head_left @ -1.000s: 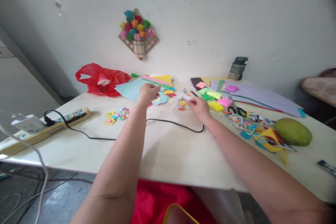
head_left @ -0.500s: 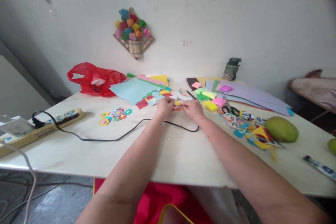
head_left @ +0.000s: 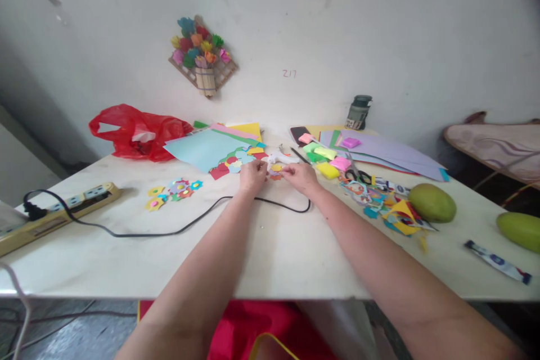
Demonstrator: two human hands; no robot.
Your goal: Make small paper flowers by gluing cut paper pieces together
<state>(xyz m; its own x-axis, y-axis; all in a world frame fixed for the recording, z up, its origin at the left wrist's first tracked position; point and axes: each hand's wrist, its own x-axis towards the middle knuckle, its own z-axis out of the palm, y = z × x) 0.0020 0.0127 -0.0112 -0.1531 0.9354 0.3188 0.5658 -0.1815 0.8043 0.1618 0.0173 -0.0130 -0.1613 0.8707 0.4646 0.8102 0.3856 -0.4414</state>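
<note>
My left hand (head_left: pixel 253 176) is closed in a pinch at the left edge of an orange paper flower with a yellow centre (head_left: pixel 276 169). Across from it, my right hand (head_left: pixel 300 176) pinches at the flower's right edge. What lies between the fingertips is too small to make out, and I cannot tell whether they grip the flower. Just behind the hands lies a white glue gun (head_left: pixel 282 156). Cut paper shapes (head_left: pixel 231 163) in red, green and blue lie left of it. A group of finished-looking paper flowers (head_left: pixel 179 188) rests farther left.
A black cord (head_left: pixel 169 234) runs from the power strip (head_left: pixel 76 202) beneath my forearms. Coloured clay packets (head_left: pixel 325 153), scissors (head_left: pixel 358 175), paper scraps (head_left: pixel 396 215), green mangoes (head_left: pixel 432 202) and a tube (head_left: pixel 498 261) lie right. A red bag (head_left: pixel 160 135) and bottle (head_left: pixel 359 112) stand behind.
The camera view has shifted, so most things appear farther left. My fingertips have drawn slightly apart, showing more of the orange flower between them.
</note>
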